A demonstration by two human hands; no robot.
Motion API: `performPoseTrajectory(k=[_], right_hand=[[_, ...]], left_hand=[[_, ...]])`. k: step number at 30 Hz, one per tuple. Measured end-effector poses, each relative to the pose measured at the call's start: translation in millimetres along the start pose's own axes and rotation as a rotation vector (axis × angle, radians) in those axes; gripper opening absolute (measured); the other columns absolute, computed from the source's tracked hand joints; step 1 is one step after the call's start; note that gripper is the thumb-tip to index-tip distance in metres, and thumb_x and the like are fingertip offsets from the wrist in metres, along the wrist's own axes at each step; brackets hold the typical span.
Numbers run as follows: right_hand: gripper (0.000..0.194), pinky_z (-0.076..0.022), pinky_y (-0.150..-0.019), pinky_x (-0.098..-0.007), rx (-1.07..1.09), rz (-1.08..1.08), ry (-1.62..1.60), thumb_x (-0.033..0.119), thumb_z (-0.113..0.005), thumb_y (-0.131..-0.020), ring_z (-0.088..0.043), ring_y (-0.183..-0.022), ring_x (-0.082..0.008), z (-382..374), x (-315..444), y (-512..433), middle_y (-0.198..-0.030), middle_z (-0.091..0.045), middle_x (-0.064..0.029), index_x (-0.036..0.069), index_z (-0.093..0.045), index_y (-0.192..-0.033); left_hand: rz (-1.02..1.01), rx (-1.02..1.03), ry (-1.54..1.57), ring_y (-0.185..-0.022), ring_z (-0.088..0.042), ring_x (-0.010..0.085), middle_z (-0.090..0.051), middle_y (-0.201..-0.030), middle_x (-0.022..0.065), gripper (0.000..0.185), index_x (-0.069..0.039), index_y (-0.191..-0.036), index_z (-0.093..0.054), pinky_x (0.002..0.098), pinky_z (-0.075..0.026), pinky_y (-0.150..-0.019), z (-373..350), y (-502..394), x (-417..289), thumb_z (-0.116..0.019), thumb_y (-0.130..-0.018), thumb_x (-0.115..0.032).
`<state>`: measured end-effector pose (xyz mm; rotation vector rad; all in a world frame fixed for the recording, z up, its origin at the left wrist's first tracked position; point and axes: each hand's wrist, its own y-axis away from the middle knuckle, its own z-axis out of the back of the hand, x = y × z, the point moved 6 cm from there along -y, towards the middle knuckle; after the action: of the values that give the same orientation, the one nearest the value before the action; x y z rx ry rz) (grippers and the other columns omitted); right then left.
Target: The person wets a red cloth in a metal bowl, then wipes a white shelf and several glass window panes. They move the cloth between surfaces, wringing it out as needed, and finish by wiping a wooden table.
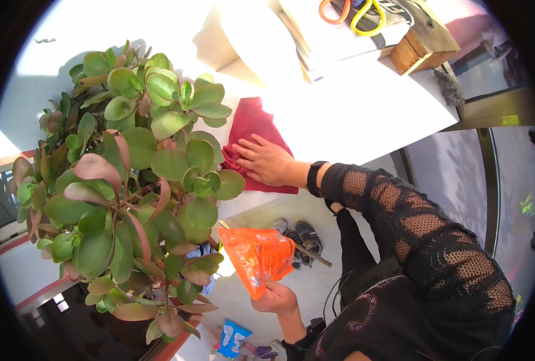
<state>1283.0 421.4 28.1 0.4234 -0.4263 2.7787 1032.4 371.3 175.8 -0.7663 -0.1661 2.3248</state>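
My right hand (265, 160) lies palm down, fingers spread, on a dark red cloth (254, 119) on a white tabletop (353, 113). Part of the cloth is bunched beside the fingers. In my left hand (276, 298) is a bright orange plastic pouch (260, 255) bearing writing, gripped at its lower corner between thumb and fingers. The pouch is off the table's near edge, above the floor. Left of both hands spreads a large succulent plant (127, 194) with broad green and reddish leaves; its pot is hidden by foliage.
Books (310, 63), scissors with orange and yellow handles (369, 20) and a wooden box (423, 40) occupy the table's far side. Shoes (308, 237) and a thin stick (314, 256) show below. A blue packet (233, 338) lies lower down. Glass panels (448, 180) stand at right.
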Motion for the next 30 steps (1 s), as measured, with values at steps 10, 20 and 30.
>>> performPoseTrajectory(k=[10,20,30], right_hand=[[0.05,-0.0195,-0.115,-0.0433,0.069,0.29,-0.235,0.039,-0.058,-0.085,-0.033,-0.136,-0.0212,4,35,45,-0.145,-0.04,-0.0054,0.022,-0.054,-0.132],[0.051,-0.0132,-0.116,-0.0416,0.077,-0.084,-0.077,0.039,-0.045,-0.092,-0.024,-0.141,-0.0218,4,-59,-40,-0.151,-0.031,-0.0085,0.018,-0.045,-0.139],[0.051,-0.0161,-0.116,-0.0416,-0.016,-0.087,-0.14,0.036,-0.048,-0.092,-0.028,-0.139,-0.0234,7,-72,-10,-0.149,-0.035,-0.0104,0.014,-0.046,-0.138]], left_hand=[[-0.091,-0.023,0.007,-0.073,-0.065,0.0294,-0.069,-0.09,0.0166,0.022,0.005,-0.103,-0.064,0.0346,-0.049,-0.062,-11,-17,-22,-0.055,-0.094,-0.013],[-0.204,-0.031,0.071,-0.066,-0.065,0.031,-0.069,-0.084,0.0163,0.023,0.005,-0.099,-0.064,0.0353,-0.048,-0.056,-34,-53,-55,-0.054,-0.094,-0.015],[-0.265,-0.048,0.06,-0.068,-0.062,0.0361,-0.067,-0.084,0.019,0.027,0.005,-0.094,-0.067,0.0404,-0.048,-0.058,-70,-95,-64,-0.055,-0.095,-0.019]])
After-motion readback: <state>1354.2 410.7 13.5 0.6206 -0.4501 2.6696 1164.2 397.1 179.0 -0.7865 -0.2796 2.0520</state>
